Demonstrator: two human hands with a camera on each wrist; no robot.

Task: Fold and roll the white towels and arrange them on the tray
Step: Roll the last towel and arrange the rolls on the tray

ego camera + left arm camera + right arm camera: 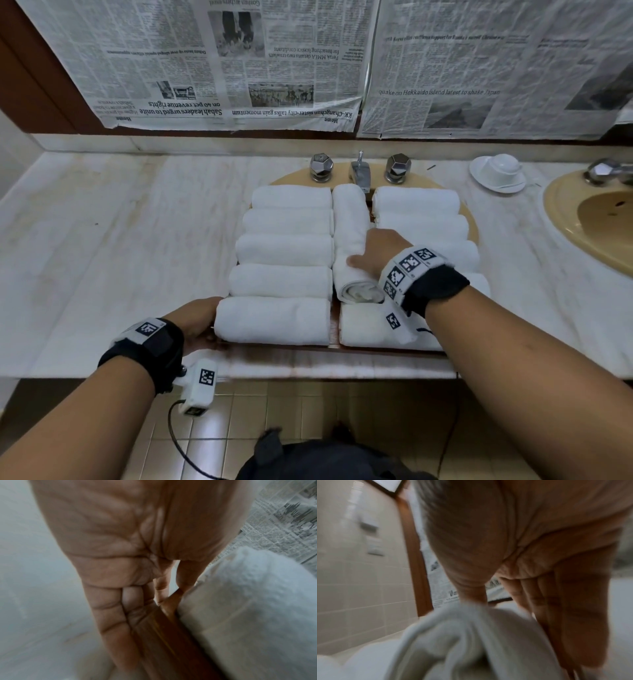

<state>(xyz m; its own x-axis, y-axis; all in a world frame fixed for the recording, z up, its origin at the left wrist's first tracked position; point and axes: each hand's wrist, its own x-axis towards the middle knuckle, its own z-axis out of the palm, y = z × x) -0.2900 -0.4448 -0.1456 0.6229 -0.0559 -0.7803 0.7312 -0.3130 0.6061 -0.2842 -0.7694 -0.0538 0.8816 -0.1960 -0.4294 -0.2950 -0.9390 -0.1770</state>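
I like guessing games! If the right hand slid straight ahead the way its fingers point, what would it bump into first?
Probably the faucet. The right hand rests on the middle rolled towel, its fingers pointing along it toward the back. The faucet's spout hangs over that towel's far end, though depth is hard to judge.

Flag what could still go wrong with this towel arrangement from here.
The middle roll lies lengthwise between the side rows; the right hand pressing it could shove neighbouring rolls askew. Its near end looks loose and may unroll. The tray sits near the counter's front edge, where the left hand grips it.
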